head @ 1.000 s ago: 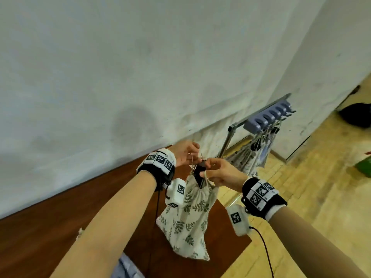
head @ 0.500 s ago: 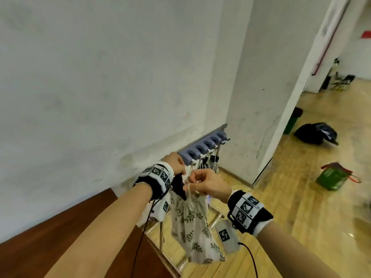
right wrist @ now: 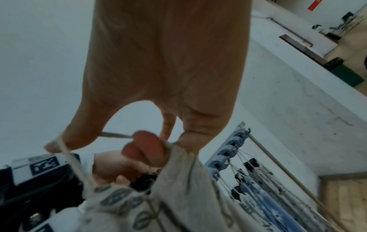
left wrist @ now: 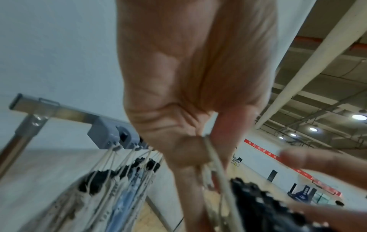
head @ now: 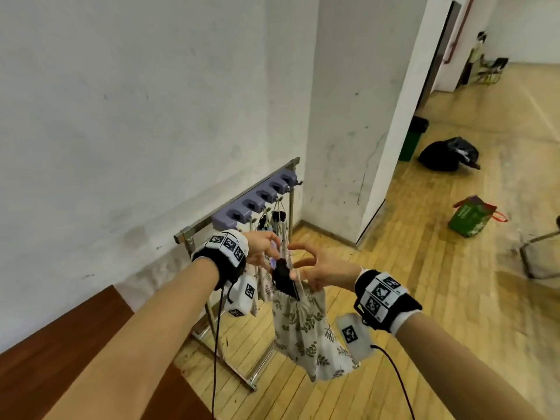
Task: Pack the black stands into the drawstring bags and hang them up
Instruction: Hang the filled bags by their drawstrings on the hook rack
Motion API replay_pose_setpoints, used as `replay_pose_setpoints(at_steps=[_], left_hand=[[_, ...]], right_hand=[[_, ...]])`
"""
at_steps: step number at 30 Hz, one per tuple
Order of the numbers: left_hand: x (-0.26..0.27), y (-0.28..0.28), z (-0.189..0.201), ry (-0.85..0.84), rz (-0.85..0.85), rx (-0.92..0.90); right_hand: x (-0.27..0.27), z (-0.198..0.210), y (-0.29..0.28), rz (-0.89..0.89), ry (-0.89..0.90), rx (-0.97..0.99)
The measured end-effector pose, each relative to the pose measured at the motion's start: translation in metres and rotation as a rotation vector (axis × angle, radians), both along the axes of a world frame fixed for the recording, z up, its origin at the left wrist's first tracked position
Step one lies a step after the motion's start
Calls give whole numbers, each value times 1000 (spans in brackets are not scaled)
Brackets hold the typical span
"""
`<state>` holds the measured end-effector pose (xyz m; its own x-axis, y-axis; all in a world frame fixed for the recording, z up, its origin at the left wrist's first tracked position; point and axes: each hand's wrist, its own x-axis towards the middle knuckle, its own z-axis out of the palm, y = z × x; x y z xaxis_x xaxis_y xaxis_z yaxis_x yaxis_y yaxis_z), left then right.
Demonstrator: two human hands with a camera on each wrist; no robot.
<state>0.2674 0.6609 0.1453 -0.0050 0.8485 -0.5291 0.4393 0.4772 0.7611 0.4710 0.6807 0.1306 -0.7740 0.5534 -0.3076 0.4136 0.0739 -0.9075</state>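
A white leaf-print drawstring bag (head: 306, 325) hangs between my hands just in front of the rack. A black stand (head: 284, 278) pokes out of its gathered mouth. My left hand (head: 271, 253) pinches the drawstring cord (left wrist: 210, 150) above the bag, close to the nearest purple hook (head: 231, 218). My right hand (head: 298, 259) holds the bag's top (right wrist: 178, 157) with its lower fingers, and the cord runs over its spread thumb (right wrist: 65, 141). The stand (left wrist: 258, 204) shows blurred in the left wrist view.
A metal rack (head: 194, 230) with a row of purple hooks (head: 266, 194) stands against the white wall. Several packed bags (head: 274, 221) hang from the farther hooks. A brown table (head: 60, 344) lies at lower left. A green bag (head: 472, 215) and a black bag (head: 448, 154) lie on the wooden floor.
Both hands have carried the bag from above the brown table over to the rack. The right hand's thumb and forefinger have spread apart, stretching the cord.
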Motion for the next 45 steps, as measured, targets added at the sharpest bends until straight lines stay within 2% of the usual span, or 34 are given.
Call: replay_pose_setpoints(at_steps=[2, 7, 9, 14, 18, 21, 23, 26, 28, 31, 33, 37, 38, 41, 45], left_hand=[[6, 12, -6, -99, 16, -13], [21, 47, -17, -125, -46, -62], [21, 66, -20, -174, -3, -64], [14, 120, -29, -225, 13, -89], [-9, 169, -34, -238, -72, -163], [-22, 202, -32, -221, -51, -121], [-26, 223, -22, -256, -107, -81], [-21, 254, -8, -202, -227, -31], [-14, 272, -2, -176, -250, -15], [-9, 292, -1, -298, -272, -44], [-6, 304, -6, -334, -321, -73], [-1, 327, -22, -161, -263, 28], [-3, 332, -25, -171, -227, 36], [-15, 346, -35, -354, -156, -52], [-32, 371, -53, -397, -91, -45]], right_hand=[[3, -13, 9, 10, -38, -24], [8, -34, 43, -129, -42, 60], [5, -39, 61, -134, -66, 66], [-14, -55, 106, -153, -139, 248], [-26, -54, 150, -164, -163, 304], [-34, -52, 185, -178, -178, 318], [-39, -49, 204, -185, -178, 344], [-47, -47, 229, -273, -147, 379], [-53, -48, 243, -409, -95, 386], [-58, -49, 259, -528, 104, 326], [-59, -44, 269, -463, 92, 309], [-58, -40, 299, -362, -67, 390], [-58, -42, 306, -351, -88, 388], [-61, -51, 331, -335, -134, 396], [-71, -60, 372, -290, -62, 348]])
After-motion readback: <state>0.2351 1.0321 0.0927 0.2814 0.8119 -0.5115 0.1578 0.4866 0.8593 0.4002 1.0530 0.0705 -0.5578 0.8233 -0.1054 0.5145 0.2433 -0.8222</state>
